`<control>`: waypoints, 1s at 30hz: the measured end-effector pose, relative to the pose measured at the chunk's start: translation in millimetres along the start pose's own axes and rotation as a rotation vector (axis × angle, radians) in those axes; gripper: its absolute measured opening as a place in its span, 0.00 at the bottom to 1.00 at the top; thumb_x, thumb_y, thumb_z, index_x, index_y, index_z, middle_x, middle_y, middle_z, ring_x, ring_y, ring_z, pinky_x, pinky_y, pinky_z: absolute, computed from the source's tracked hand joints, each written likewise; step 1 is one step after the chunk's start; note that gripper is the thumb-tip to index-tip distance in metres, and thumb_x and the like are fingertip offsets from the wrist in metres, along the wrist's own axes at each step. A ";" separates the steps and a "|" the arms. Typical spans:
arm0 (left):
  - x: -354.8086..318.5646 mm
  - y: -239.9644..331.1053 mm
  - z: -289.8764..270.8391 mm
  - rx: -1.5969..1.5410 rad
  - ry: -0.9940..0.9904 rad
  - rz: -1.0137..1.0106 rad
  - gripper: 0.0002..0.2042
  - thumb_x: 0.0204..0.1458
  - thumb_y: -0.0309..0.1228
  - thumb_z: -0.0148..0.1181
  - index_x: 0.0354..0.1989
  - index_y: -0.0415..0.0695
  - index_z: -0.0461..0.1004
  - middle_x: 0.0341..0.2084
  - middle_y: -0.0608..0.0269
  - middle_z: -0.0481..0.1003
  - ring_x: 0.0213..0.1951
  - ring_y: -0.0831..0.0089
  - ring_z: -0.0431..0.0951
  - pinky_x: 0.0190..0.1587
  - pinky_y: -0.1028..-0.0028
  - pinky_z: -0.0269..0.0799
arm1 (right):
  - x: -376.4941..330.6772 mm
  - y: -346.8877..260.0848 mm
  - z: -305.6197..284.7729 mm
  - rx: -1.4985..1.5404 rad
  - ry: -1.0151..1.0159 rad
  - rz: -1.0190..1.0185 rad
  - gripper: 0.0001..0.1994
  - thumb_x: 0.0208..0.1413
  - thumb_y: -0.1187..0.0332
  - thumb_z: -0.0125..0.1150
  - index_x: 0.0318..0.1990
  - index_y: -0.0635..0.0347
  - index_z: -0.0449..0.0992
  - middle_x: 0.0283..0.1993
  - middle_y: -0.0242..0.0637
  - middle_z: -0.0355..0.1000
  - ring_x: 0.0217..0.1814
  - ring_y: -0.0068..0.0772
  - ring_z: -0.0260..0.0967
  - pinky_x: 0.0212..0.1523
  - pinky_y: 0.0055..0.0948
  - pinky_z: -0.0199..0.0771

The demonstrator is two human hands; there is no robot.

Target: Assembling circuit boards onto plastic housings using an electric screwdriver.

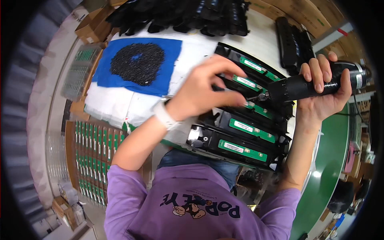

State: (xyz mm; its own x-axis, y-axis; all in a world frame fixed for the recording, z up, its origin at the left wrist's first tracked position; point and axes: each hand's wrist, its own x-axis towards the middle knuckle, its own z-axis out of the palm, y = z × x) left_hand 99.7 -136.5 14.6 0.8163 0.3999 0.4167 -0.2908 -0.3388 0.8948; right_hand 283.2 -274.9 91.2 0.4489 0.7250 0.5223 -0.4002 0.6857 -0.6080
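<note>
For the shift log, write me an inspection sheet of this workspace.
Surface: white-covered table.
Work items: black housings with green boards; black power screwdriver.
Clutter: blue cloth under small black pieces; dark parts heaped beyond.
Grippers: left hand curled near the screwdriver's bit, contact unclear; right hand wrapped round the screwdriver.
Cables: dark cable near the screwdriver's rear end.
Surroundings: board-filled tray left, cardboard box far left, green surface right.

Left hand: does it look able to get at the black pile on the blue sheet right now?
Probably yes. The black pile lies uncovered on the blue sheet, with nothing visible standing between it and the left hand, which is near the driver.
</note>
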 end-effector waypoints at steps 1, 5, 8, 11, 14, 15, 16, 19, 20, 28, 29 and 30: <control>1.1 1.9 -11.2 0.095 0.082 -0.020 0.15 0.39 0.29 0.69 0.37 0.43 0.76 0.31 0.62 0.73 0.35 0.75 0.70 0.33 0.78 0.67 | -1.8 -7.8 -2.4 -0.036 -0.018 0.016 0.18 0.58 0.55 0.45 0.44 0.62 0.67 0.23 0.28 0.58 0.19 0.21 0.54 0.30 0.28 0.58; -5.9 2.9 -72.0 1.055 0.389 0.017 0.11 0.44 0.32 0.63 0.32 0.38 0.75 0.30 0.54 0.73 0.33 0.57 0.74 0.36 0.67 0.69 | -14.7 -31.3 -25.5 -0.356 -0.118 -0.069 0.17 0.58 0.58 0.44 0.47 0.62 0.66 0.25 0.30 0.60 0.19 0.23 0.57 0.29 0.28 0.60; -22.8 -4.4 -110.7 1.464 0.225 -0.202 0.15 0.44 0.36 0.64 0.35 0.37 0.75 0.30 0.54 0.72 0.38 0.57 0.72 0.40 0.67 0.68 | -21.3 -34.8 -37.3 -0.517 -0.051 -0.166 0.14 0.54 0.65 0.49 0.43 0.66 0.66 0.21 0.34 0.62 0.15 0.24 0.57 0.21 0.25 0.61; -24.0 -14.9 -120.7 1.239 0.190 -0.254 0.11 0.44 0.31 0.64 0.31 0.34 0.75 0.24 0.54 0.70 0.27 0.61 0.71 0.32 0.70 0.67 | -26.8 -30.9 -44.6 -0.561 0.077 -0.216 0.13 0.50 0.70 0.55 0.39 0.70 0.66 0.18 0.36 0.63 0.13 0.25 0.58 0.16 0.24 0.60; -27.3 -18.4 -126.4 1.091 0.224 -0.239 0.05 0.46 0.24 0.61 0.29 0.34 0.74 0.20 0.57 0.68 0.19 0.71 0.66 0.24 0.75 0.62 | -28.1 -28.4 -46.5 -0.579 0.143 -0.210 0.12 0.48 0.70 0.59 0.36 0.70 0.68 0.17 0.37 0.64 0.12 0.24 0.58 0.14 0.22 0.59; -27.3 -17.7 -124.2 1.091 0.218 -0.235 0.05 0.46 0.24 0.61 0.29 0.34 0.74 0.20 0.57 0.68 0.19 0.71 0.66 0.24 0.75 0.62 | -27.6 -27.4 -48.5 -0.590 0.130 -0.217 0.12 0.48 0.70 0.58 0.36 0.70 0.68 0.17 0.36 0.64 0.11 0.24 0.58 0.14 0.22 0.59; -26.9 -16.5 -121.2 1.111 0.254 -0.234 0.06 0.46 0.24 0.61 0.29 0.34 0.74 0.20 0.58 0.68 0.19 0.72 0.66 0.25 0.75 0.62 | -27.5 -26.5 -48.5 -0.583 0.134 -0.228 0.11 0.48 0.70 0.58 0.36 0.70 0.68 0.17 0.36 0.64 0.11 0.24 0.58 0.14 0.22 0.59; -28.8 -16.3 -120.7 1.122 0.292 -0.186 0.05 0.49 0.25 0.59 0.31 0.35 0.75 0.20 0.59 0.69 0.20 0.72 0.65 0.25 0.76 0.62 | -29.0 -28.5 -50.0 -0.657 0.121 -0.207 0.13 0.50 0.67 0.55 0.39 0.66 0.67 0.19 0.34 0.63 0.13 0.23 0.57 0.17 0.24 0.60; -28.3 -14.3 -118.5 1.117 0.324 -0.173 0.06 0.50 0.26 0.58 0.32 0.35 0.75 0.21 0.59 0.69 0.20 0.73 0.65 0.25 0.77 0.62 | -29.7 -28.8 -50.4 -0.741 0.101 -0.174 0.15 0.52 0.63 0.51 0.43 0.63 0.66 0.21 0.33 0.62 0.14 0.23 0.57 0.20 0.25 0.61; -29.8 -14.9 -118.2 1.085 0.402 -0.127 0.07 0.54 0.29 0.56 0.32 0.36 0.76 0.23 0.61 0.71 0.21 0.76 0.66 0.25 0.78 0.62 | -28.2 -23.2 -43.2 -0.838 0.101 -0.156 0.12 0.51 0.66 0.51 0.40 0.65 0.66 0.19 0.33 0.61 0.13 0.24 0.57 0.18 0.24 0.59; -30.1 -14.4 -118.3 1.084 0.406 -0.136 0.08 0.53 0.29 0.57 0.32 0.36 0.76 0.22 0.61 0.71 0.21 0.77 0.66 0.25 0.79 0.62 | -27.3 -22.2 -42.9 -0.863 0.096 -0.147 0.11 0.51 0.67 0.52 0.37 0.65 0.65 0.19 0.34 0.60 0.13 0.24 0.57 0.17 0.23 0.58; -30.0 -14.0 -118.0 1.082 0.407 -0.145 0.08 0.53 0.30 0.57 0.32 0.36 0.76 0.21 0.61 0.71 0.21 0.77 0.67 0.25 0.79 0.63 | -26.3 -21.2 -42.4 -0.862 0.097 -0.147 0.11 0.51 0.67 0.52 0.37 0.65 0.65 0.19 0.34 0.60 0.13 0.24 0.57 0.17 0.23 0.58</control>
State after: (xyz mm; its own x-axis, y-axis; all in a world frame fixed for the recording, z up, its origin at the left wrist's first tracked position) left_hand 20.4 -43.3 8.5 0.5294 0.6716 0.5183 0.5303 -0.7389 0.4157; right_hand 313.8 -311.2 65.0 0.5301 0.5977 0.6014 0.3923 0.4560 -0.7989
